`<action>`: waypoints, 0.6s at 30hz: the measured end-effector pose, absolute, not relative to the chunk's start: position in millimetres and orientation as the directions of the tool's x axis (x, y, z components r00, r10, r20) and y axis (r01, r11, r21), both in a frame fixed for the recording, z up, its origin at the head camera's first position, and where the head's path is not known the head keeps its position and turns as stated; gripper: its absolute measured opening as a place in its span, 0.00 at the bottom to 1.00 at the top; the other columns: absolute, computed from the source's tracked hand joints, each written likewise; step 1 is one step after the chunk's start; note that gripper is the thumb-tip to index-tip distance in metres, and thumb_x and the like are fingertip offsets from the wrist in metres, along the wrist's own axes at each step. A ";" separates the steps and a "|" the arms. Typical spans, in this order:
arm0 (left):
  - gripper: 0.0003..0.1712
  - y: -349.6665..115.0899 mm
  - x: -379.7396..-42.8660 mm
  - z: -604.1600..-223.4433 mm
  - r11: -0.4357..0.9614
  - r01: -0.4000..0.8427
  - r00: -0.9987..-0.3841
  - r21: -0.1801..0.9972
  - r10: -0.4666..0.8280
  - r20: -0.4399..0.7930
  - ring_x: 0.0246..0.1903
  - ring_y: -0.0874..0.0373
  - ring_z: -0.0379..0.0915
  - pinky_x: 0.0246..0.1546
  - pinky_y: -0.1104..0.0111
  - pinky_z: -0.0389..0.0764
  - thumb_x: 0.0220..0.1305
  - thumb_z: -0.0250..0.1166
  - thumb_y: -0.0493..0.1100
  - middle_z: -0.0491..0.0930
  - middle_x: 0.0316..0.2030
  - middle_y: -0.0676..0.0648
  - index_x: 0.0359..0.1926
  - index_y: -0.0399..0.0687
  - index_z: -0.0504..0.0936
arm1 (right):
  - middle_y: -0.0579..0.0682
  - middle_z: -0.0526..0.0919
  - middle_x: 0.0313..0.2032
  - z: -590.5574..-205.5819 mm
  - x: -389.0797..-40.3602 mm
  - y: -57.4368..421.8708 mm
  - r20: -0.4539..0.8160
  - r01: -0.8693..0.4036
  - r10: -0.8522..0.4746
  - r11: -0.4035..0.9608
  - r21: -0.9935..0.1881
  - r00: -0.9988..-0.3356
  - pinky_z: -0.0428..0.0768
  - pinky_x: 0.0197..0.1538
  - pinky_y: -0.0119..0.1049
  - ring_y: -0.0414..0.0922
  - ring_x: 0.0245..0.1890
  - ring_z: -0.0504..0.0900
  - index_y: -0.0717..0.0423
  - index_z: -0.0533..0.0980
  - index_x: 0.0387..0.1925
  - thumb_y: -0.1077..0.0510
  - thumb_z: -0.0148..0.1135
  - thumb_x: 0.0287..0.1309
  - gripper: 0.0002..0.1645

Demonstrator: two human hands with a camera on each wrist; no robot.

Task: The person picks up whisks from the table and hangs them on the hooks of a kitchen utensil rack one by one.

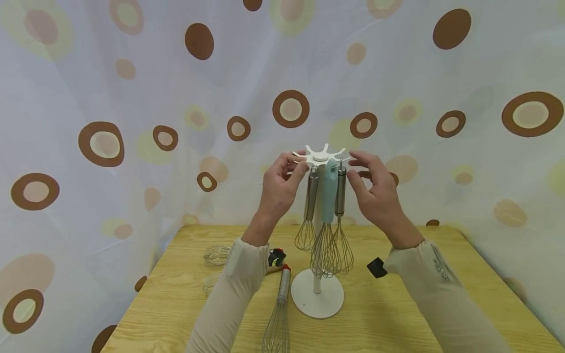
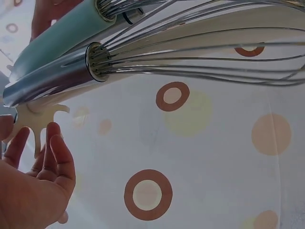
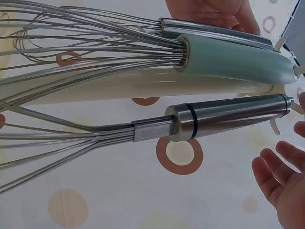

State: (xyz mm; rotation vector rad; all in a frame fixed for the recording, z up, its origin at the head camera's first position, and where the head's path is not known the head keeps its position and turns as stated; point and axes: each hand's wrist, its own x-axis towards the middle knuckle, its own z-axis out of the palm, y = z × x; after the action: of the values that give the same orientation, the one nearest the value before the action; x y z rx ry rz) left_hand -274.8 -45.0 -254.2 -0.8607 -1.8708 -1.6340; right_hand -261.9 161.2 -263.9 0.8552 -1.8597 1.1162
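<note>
A white whisk stand with a round base and a ring of curved hooks on top stands upright. From its near hooks hang a steel-handled whisk on the left, a mint-green-handled whisk in the middle and another steel-handled whisk with a black band on the right. My left hand pinches a left hook of the stand between thumb and fingers, close by the left whisk's top. Beside the right whisk's upper end is my right hand, fingers spread and loosely bent, holding nothing.
On the wooden table a whisk with a metal handle and red end lies left of the base. Wire whisk heads lie farther left, partly behind the left sleeve. A spotted curtain hangs behind the table.
</note>
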 end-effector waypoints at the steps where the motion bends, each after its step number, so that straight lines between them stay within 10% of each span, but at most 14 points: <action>1: 0.09 -46.5 -275.0 -255.1 0.091 0.738 -0.674 0.668 0.142 0.725 0.43 0.56 0.77 0.43 0.66 0.77 0.68 0.58 0.40 0.76 0.54 0.45 0.44 0.37 0.76 | 0.60 0.72 0.56 -262.0 -262.5 160.2 0.878 -0.847 -0.151 0.378 -0.374 -0.455 0.71 0.51 0.28 0.48 0.52 0.73 0.66 0.68 0.60 0.75 0.53 0.59 0.25; 18: 0.15 -85.4 -284.0 -317.1 0.387 0.459 -0.876 0.800 0.345 0.336 0.43 0.55 0.74 0.41 0.60 0.77 0.71 0.53 0.48 0.77 0.46 0.46 0.53 0.48 0.73 | 0.64 0.72 0.57 -249.6 -275.0 158.4 0.868 -0.851 -0.122 0.302 -0.430 -0.482 0.71 0.50 0.24 0.50 0.57 0.72 0.74 0.75 0.45 0.78 0.52 0.59 0.13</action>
State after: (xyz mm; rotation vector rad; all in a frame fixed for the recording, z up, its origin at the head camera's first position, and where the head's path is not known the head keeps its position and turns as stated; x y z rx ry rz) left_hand -284.0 -85.4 -317.1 -0.7340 -2.5191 -1.5099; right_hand -275.0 158.4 -249.6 0.8723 -1.8223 1.2327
